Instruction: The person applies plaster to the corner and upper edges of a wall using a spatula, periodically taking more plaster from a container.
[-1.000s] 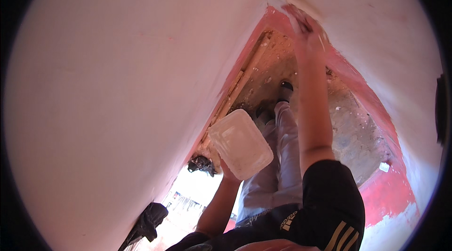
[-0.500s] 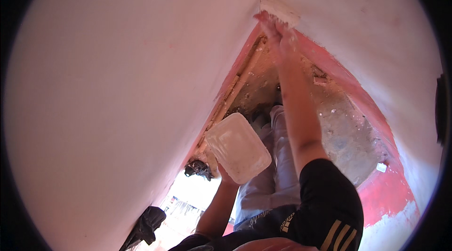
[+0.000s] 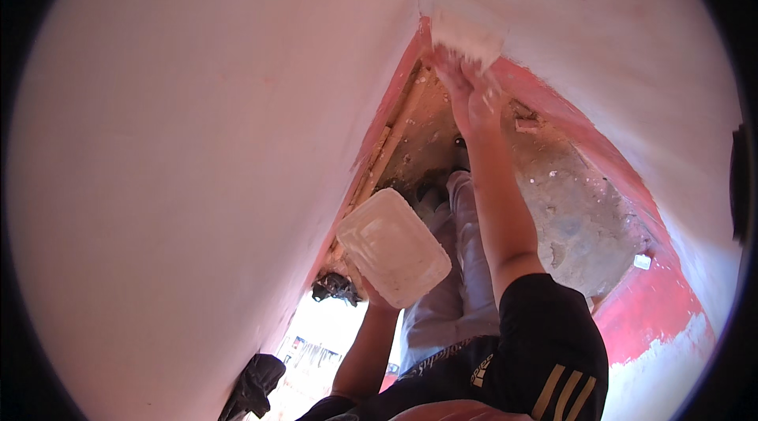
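In the narrow corner where two pale walls meet above a red band (image 3: 580, 121), I see the person's right hand (image 3: 474, 93) stretched far forward, its fingers clamped on a broad, pale scraper (image 3: 467, 36). The scraper lies by the right-hand wall (image 3: 624, 34), just beside the corner and near the red band's upper edge; blur hides its exact outline, and I cannot tell whether its whole edge touches. Lower down, in front of the trouser legs (image 3: 470, 263), the left hand (image 3: 379, 293) holds a pale, rectangular tray (image 3: 395, 247) by its near left side. Those fingers seem clamped on it too, though their tips are hidden beneath. Whitish smears mark the tray; how much it holds, I cannot tell.

To my mind, this stroke wants the scraper at a low, steady slant, with even pressure across its full width so that neither end digs a ridge. The corner asks for the most care: a blade tipped sideways could nick the left-hand wall (image 3: 197, 168). The right arm is nearly straight, so a small step closer would probably give better control. The tray would serve best nearer the blade and fairly level, catching drips above the dirty floor (image 3: 572, 216).
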{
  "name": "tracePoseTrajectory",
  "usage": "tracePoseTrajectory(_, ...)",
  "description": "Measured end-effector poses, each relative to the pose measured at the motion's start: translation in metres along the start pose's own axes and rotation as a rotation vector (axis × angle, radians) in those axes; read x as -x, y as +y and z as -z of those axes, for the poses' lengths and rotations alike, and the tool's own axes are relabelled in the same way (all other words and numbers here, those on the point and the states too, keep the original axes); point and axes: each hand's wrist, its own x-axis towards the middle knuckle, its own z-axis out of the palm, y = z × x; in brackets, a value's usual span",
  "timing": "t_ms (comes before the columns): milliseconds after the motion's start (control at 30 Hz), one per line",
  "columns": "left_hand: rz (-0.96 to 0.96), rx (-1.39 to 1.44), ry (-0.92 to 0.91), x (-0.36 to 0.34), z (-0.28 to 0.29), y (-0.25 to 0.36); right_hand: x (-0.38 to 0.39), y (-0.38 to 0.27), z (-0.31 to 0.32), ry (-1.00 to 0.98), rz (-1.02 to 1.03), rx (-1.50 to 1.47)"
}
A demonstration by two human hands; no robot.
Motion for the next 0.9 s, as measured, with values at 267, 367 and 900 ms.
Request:
tracePoseTrajectory(267,0.045,-0.067,-0.058,0.002,-0.031,-0.01,-0.064,-0.086,0.062,0.254,-0.152,0.232)
tracePoseTrajectory(367,-0.028,-0.105,-0.055,0.012,-0.04,-0.001,0.004,-0.057,0.003,-0.35,-0.038,-0.201)
tracePoseTrajectory(900,-0.083,0.032,-0.401,0.017,-0.12,0.005,0.062,-0.088,-0.035,-0.019,0.047,0.014)
